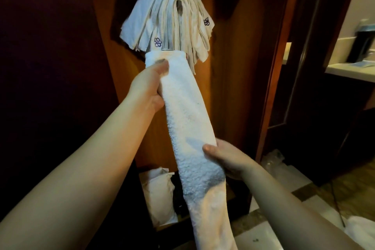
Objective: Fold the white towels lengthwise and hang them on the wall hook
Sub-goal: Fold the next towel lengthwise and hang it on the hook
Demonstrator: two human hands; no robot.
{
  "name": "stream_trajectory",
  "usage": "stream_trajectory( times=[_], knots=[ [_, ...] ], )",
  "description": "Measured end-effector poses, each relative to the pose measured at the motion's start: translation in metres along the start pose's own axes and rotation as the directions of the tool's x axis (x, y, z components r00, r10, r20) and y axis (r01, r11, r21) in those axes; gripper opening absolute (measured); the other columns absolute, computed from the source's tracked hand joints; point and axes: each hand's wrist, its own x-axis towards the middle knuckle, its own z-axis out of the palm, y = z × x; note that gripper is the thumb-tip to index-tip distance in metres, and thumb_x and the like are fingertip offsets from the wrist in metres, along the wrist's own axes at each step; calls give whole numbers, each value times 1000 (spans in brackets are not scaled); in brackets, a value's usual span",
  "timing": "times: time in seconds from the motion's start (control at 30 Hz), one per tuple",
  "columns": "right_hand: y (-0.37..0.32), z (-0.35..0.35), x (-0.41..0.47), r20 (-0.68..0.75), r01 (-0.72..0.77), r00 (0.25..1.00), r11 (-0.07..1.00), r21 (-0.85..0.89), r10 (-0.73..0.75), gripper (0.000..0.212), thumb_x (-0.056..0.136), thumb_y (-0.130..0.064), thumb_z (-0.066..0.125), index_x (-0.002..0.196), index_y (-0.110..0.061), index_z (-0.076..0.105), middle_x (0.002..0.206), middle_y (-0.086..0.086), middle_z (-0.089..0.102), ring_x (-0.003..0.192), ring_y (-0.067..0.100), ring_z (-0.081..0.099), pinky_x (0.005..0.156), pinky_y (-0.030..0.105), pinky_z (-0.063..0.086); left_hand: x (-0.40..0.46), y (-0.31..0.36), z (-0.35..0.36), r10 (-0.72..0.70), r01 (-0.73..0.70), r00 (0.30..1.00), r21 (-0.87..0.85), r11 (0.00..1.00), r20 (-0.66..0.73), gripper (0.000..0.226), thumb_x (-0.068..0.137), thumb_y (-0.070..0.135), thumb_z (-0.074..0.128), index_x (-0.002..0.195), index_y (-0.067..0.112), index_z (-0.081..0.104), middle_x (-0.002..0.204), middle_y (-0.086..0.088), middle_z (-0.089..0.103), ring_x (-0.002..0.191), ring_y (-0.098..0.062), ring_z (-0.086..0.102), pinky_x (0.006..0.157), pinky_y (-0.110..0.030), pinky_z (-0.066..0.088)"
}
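Note:
A long white towel [188,119], folded into a narrow strip, runs from just under the wall hook down past the bottom of the view. My left hand [148,87] grips it near its upper end. My right hand [227,160] holds it lower down, thumb on its front. Several folded white towels [162,16] hang draped over the wall hook [179,6], some with a purple flower emblem. The hook is mostly hidden beneath them. The strip's top end sits just below the hanging bundle.
A wooden wall panel [229,67] backs the hook. Below stands a dark bin with a white bag [158,193]. A doorway and a counter [349,71] lie to the right. More white cloth [359,227] lies on the tiled floor at the lower right.

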Motion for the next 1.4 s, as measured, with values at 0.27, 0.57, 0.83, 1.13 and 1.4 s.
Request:
stream_trajectory(
  times=[0.27,0.57,0.83,1.13,1.4],
  knots=[
    [1,-19,-9,331,-259,909,966,-27,253,80,48,-36,98,115,-8,64,108,6,74,99,20,71,83,30,56,45,-14,1,-65,82,984,96,992,-167,32,91,11,71,119,3,59,100,-15,69,83,-28,69,71,-43,59],
    [-31,-20,-12,238,-46,971,989,141,11,55,47,-32,96,95,-11,80,98,9,76,88,21,74,77,32,59,69,-49,-11,-256,298,952,307,904,-170,35,98,35,62,113,3,58,101,-13,69,90,-25,68,79,-40,57],
    [-79,-11,10,-91,80,994,947,312,-54,30,85,-27,68,103,-4,73,104,15,74,94,26,72,93,39,55,77,-108,-47,-399,342,915,410,845,60,66,96,64,47,127,7,61,116,-17,70,93,-28,73,78,-39,62],
    [-125,-3,32,-371,222,900,973,-62,-229,38,103,-40,49,108,-6,63,107,17,71,102,31,67,94,41,49,-28,-127,-25,395,-500,865,582,641,308,26,98,43,55,118,30,47,123,8,46,121,-13,47,97,-28,43],
    [-144,11,42,-436,218,835,930,-297,-335,50,101,-50,46,109,-5,65,105,13,73,98,27,71,99,44,54,-18,-130,-15,372,-423,885,818,389,281,6,93,19,56,98,18,52,97,2,57,79,-19,58,65,-37,52]
  ],
)
